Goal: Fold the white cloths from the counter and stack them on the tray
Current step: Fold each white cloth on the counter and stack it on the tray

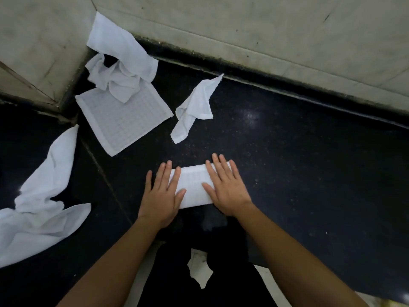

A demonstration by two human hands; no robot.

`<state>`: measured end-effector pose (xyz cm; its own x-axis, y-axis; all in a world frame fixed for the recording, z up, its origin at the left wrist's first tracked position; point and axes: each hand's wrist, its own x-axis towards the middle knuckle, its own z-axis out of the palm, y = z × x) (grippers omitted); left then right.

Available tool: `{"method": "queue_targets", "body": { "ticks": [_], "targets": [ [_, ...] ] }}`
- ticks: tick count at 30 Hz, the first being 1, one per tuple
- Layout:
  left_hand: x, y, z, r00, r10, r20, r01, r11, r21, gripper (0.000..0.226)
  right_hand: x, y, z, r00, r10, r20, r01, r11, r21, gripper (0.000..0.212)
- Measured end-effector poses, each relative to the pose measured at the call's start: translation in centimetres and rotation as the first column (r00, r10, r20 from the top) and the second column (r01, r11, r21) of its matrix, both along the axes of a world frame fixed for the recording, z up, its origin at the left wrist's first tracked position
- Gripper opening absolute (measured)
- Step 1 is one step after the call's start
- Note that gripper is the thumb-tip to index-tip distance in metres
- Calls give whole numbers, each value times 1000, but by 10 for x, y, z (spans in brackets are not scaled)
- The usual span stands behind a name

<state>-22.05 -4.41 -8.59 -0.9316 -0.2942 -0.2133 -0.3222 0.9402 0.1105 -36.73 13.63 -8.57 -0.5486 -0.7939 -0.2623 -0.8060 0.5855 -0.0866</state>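
Black speckled counter: runs the full width of the view, bounded at its back edge by a pale tiled wall.

Large crumpled cloth: white, lies at the counter's left edge, bunched in the middle, with one end trailing toward the back.

Corner cloth: white, heaped in the back left corner, its upper end leaning on the wall, its lower folds resting on the checked cloth.

Checked cloth: spread flat just in front of that corner.

Twisted cloth: small, lies loose just beside the checked cloth, toward the back edge.

Folded cloth: a flat oblong near the front edge, centre of view, under both hands.

Left hand: palm down, fingers straight, pressing the oblong's left end; grips nothing.

Right hand: palm down, fingers straight and spread, pressing its right end; grips nothing.
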Motion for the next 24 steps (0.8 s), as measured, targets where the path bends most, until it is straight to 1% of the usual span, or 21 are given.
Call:
{"method": "queue_targets", "body": {
  "ticks": [2,6,10,13,15,17,20,24],
  "targets": [
    [1,0,-3,1000,5,-4,-5,1000,1,67,-6,12,1,997,-71,9,71,997,35,68],
    [0,-1,-2,1000,13,10,-13,1000,9,67,-6,9,4,996,-67,51,63,996,60,69],
    [6,2,2,999,28,39,-29,999,17,69,-1,19,17,995,-100,21,99,995,27,71],
    [9,4,3,997,73,35,-74,997,24,68,16,15,27,998,-60,15,61,995,-80,67],
    [10,6,3,996,83,29,-84,996,6,69,29,-1,24,999,-38,31,42,991,-124,65],
    [9,7,2,995,96,19,-96,995,-1,69,37,-13,14,998,-23,55,29,994,-105,65],
    [15,10,-1,992,124,22,-124,992,-5,69,30,-9,-1,998,17,55,-15,1000,-25,68],
    [27,18,0,990,135,29,-136,991,3,69,17,0,-1,995,85,60,-85,996,0,69]
  ]
}}
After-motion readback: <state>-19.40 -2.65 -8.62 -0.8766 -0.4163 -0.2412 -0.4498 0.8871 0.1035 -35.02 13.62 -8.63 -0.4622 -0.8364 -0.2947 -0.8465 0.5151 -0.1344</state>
